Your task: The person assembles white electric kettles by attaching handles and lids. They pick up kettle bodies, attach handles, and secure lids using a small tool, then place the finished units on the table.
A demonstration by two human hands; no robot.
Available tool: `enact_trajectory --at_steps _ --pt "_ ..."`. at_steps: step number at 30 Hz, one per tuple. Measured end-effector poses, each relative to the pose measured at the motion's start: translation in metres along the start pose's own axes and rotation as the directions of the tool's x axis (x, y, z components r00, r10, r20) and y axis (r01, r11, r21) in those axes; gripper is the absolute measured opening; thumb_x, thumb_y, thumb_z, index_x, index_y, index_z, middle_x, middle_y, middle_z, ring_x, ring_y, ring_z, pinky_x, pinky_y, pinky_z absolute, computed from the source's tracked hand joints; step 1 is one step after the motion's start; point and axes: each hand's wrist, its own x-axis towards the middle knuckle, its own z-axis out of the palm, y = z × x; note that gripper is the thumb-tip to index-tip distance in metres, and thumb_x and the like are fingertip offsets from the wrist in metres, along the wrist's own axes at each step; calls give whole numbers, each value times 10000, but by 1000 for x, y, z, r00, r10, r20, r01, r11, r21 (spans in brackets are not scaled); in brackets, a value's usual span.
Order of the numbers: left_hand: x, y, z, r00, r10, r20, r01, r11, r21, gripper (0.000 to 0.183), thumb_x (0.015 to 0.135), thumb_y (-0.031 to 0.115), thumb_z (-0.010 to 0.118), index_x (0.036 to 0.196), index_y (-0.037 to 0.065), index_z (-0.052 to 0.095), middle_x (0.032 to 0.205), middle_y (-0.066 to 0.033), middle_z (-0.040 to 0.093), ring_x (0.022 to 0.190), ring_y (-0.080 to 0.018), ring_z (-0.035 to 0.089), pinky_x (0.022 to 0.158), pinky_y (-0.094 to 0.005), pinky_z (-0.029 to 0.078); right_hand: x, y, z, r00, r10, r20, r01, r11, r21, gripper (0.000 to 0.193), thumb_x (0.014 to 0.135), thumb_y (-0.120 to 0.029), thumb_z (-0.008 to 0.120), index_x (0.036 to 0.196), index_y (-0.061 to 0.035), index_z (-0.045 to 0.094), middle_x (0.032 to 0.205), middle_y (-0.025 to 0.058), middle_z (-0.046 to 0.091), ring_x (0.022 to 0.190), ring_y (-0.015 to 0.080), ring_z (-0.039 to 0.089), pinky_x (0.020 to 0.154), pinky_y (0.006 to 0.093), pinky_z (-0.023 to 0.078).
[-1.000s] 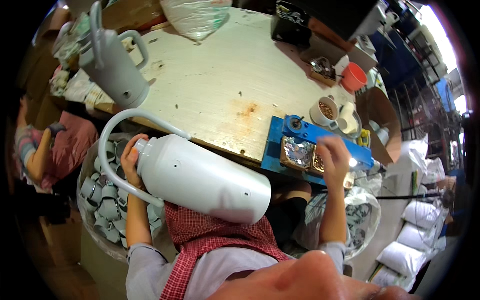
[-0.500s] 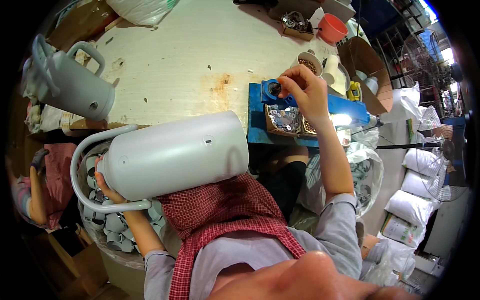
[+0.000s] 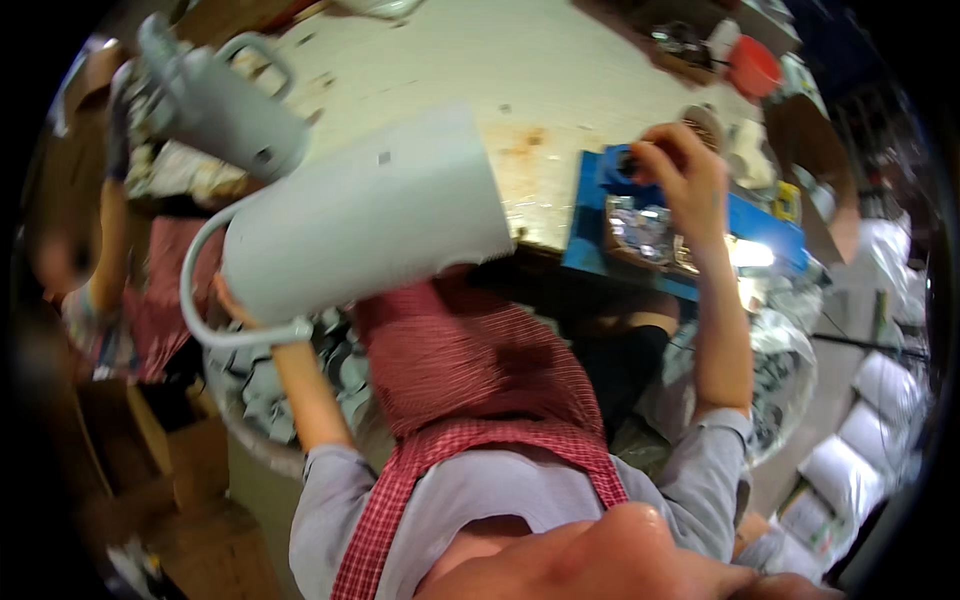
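Observation:
A large pale grey jug (image 3: 365, 215) with a curved handle lies on its side in front of me, above my lap. My left hand (image 3: 240, 308) grips its handled end from underneath; most of the fingers are hidden behind it. Over the blue bench fixture (image 3: 612, 168), my right hand (image 3: 692, 185) has thumb and fingertips pinched together at its dark round socket. Whatever is between those fingertips is too small and blurred to name. Below that hand sits a small box of shiny metal parts (image 3: 640, 230).
More grey jugs (image 3: 232, 115) lie at the table's left, where another person's arm (image 3: 105, 230) reaches in. Under my left forearm is a bag of grey parts (image 3: 275, 390). A red bowl (image 3: 753, 66) and a cup of brass-coloured pieces (image 3: 703, 125) stand at the right.
The view has shifted, and the frame is blurred. The jug has been raised and its base tilted; its side mark has turned upward. My right hand stays at the fixture. The other person has leaned closer.

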Motion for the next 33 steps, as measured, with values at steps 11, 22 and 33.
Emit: enact_trajectory --at_steps 11,22,33 --pt "-31 15 -1 982 -159 103 172 977 -127 591 967 507 378 1326 59 519 1316 -115 568 1191 -278 536 1007 -460 437 -67 24 -40 995 -16 -102 4 994 -114 173 847 -18 670 1019 7 664 878 105 667 755 185 658 691 296 509" --pt "-18 -21 -4 989 -84 122 109 971 -215 416 992 401 446 1176 61 599 1136 -85 646 1013 -234 628 886 -380 530 -83 131 -7 960 -42 276 203 785 -586 180 815 -102 622 978 -65 689 792 207 602 758 385 586 669 485 456" --pt "-41 -6 20 965 -261 -24 244 928 -281 481 946 407 535 1255 39 527 1102 -140 641 959 -239 654 840 -361 553 -82 113 -14 961 -169 220 273 722 -635 146 766 3 627 896 -49 668 905 130 673 831 340 647 781 437 511"
